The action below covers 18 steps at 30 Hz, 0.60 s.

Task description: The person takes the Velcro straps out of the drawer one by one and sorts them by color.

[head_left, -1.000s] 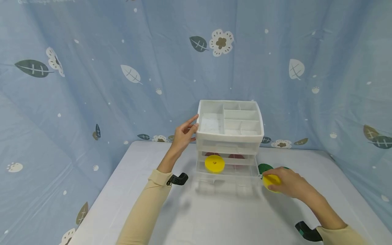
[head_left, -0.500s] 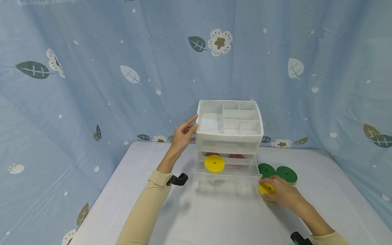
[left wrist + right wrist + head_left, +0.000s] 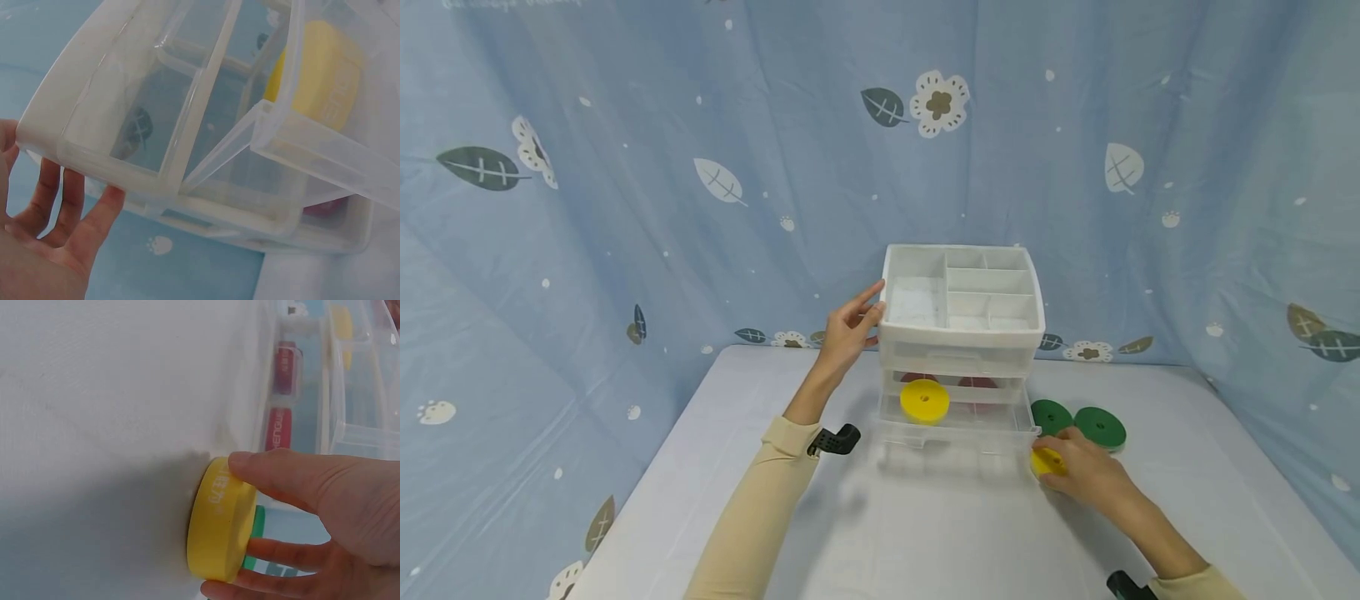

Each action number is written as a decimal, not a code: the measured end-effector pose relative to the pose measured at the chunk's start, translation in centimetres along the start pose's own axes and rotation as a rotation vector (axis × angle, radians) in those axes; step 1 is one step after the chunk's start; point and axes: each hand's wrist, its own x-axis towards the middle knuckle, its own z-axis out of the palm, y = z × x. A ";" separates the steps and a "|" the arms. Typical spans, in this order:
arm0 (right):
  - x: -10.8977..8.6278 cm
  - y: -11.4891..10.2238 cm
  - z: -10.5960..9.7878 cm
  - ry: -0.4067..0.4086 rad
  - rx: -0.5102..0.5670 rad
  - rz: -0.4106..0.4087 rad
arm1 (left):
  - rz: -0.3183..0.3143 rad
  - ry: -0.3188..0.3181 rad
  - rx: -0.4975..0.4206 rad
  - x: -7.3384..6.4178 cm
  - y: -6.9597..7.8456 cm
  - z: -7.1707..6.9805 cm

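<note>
My right hand (image 3: 1092,473) grips a thick yellow disc (image 3: 215,522) by its rim, thumb on one side and fingers on the other. White lettering runs along that rim, and the disc lies on the table just right of the drawer unit. With fingertips, my left hand (image 3: 847,333) touches the left side of the white drawer unit (image 3: 958,333). Its lower clear drawer (image 3: 977,437) is pulled out. Inside that drawer sits another yellow disc (image 3: 925,402) with a small centre hole. Red discs (image 3: 279,428) show low in the unit, partly hidden behind clear plastic.
Two green discs (image 3: 1101,427) lie side by side on the white table (image 3: 940,533), behind my right hand. The unit's top is a divided tray (image 3: 917,302). A blue patterned curtain (image 3: 805,125) hangs behind the table.
My right hand has come down and slightly left, bringing the yellow disc from above onto the table and uncovering the green discs. My left hand has stayed at the drawer unit.
</note>
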 end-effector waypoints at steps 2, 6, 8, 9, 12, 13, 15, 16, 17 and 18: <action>0.0 0.1 0.2 0.009 -0.001 -0.003 | 0.005 0.001 0.000 0.0 0.0 0.0; 0.0 0.2 0.4 0.024 -0.001 -0.011 | 0.008 0.000 -0.003 0.1 -0.1 0.0; 0.1 0.2 0.4 0.031 0.000 -0.013 | 0.007 -0.001 0.004 0.1 -0.1 0.0; 0.1 0.2 0.5 0.034 -0.001 -0.012 | 0.005 -0.001 0.005 0.1 -0.1 -0.1; 0.1 0.2 0.5 0.038 -0.010 -0.008 | 0.002 -0.001 0.010 0.2 -0.3 -0.1; 0.1 0.2 0.5 0.037 -0.014 -0.006 | -0.001 0.002 0.008 0.3 -0.6 -0.1; 0.1 0.2 0.6 0.035 -0.023 -0.004 | -0.005 0.008 0.007 0.5 -1.1 -0.1; 0.1 0.2 0.6 0.035 -0.025 -0.004 | -0.005 0.013 0.008 0.7 -1.4 -0.1; 0.1 0.2 0.6 0.034 -0.025 -0.004 | -0.004 0.018 0.014 0.8 -1.8 -0.1; 0.1 0.2 0.5 0.031 -0.024 -0.004 | 0.001 0.021 0.018 0.9 -2.1 -0.2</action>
